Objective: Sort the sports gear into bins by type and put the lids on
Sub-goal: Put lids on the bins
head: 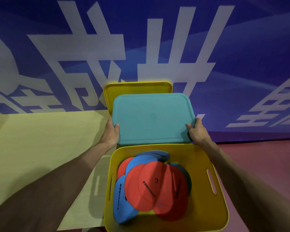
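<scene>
both hands grip the teal lid by its near corners, left hand and right hand, above and behind the open yellow bin of red and blue flat discs; a yellow lid leans behind, likely this bin's match, so check colour before seating any lid level

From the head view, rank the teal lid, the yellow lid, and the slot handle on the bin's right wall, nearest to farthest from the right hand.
1. teal lid: gripped at its right edge by the right hand.
2. slot handle: below the hand, on the yellow bin's right wall.
3. yellow lid: up and left, behind the teal lid.
</scene>
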`<control>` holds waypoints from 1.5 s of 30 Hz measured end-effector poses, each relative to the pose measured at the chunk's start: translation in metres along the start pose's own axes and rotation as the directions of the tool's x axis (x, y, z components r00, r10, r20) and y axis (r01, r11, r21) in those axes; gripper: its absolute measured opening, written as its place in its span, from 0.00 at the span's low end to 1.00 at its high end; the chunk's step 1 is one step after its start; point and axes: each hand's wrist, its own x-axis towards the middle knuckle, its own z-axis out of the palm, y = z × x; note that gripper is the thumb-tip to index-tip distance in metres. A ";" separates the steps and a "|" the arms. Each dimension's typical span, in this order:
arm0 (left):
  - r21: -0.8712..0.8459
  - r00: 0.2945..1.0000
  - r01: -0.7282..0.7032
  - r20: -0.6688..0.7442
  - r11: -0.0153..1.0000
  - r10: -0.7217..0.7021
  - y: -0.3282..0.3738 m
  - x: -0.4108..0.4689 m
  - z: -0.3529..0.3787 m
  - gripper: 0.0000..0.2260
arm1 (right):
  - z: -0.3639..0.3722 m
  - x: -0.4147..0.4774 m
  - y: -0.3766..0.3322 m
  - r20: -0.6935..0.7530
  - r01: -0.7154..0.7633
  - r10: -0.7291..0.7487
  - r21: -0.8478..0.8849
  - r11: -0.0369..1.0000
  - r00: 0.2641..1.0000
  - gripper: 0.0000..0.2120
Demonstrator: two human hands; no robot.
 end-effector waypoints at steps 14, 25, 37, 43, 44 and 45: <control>0.548 0.989 -0.119 0.135 0.828 0.053 0.010 0.008 -0.026 0.24 | -0.005 0.003 -0.020 0.057 -0.126 0.142 -0.219 0.968 0.988 0.21; 0.109 0.995 0.045 0.082 0.993 -0.054 0.030 0.038 -0.068 0.21 | 0.003 0.014 -0.074 -0.084 0.123 -0.162 -0.354 0.927 0.983 0.26; -0.189 0.989 0.144 -0.003 0.971 -0.148 0.038 0.121 -0.084 0.19 | 0.034 0.082 -0.146 -0.060 0.184 -0.210 -0.295 0.938 0.976 0.23; -0.230 0.976 0.213 0.018 0.950 -0.215 0.046 0.155 -0.076 0.23 | 0.042 0.121 -0.150 -0.089 0.060 -0.091 -0.302 0.951 0.992 0.25; -0.244 0.972 0.234 0.022 0.941 -0.235 0.046 0.159 -0.075 0.22 | 0.043 0.126 -0.150 -0.092 0.035 -0.068 -0.316 0.948 0.993 0.25; -0.265 0.966 0.254 0.028 0.930 -0.256 0.046 0.163 -0.073 0.21 | 0.044 0.131 -0.149 -0.091 0.013 -0.046 -0.328 0.945 0.995 0.26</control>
